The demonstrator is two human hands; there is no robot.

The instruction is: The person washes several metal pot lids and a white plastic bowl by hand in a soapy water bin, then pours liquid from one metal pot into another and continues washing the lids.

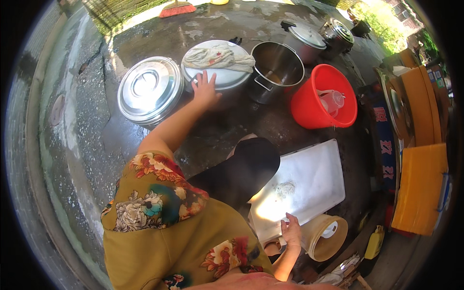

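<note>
My left hand (207, 88) reaches out with spread fingers at the near edge of a round metal lid (224, 80), by its dark handle; whether it touches is unclear. On that lid lies a crumpled grey cloth (217, 57) with a red mark. A shiny lidded steel pot (150, 90) stands to its left, and an uncovered steel pot (277, 65) to its right. My right hand (291, 230), empty with fingers apart, is over the near edge of a shallow rectangular metal tray (311, 174). Near that hand is a beige bucket (328, 239) with a white item inside.
A red bucket (308, 103) holds a clear plastic jug (332, 99). Behind stand a lidded pot (308, 36) and another steel pot (339, 34). Cardboard (420, 188) and a yellow bottle (374, 243) are at the right. A red broom (177, 9) lies at the back on wet concrete.
</note>
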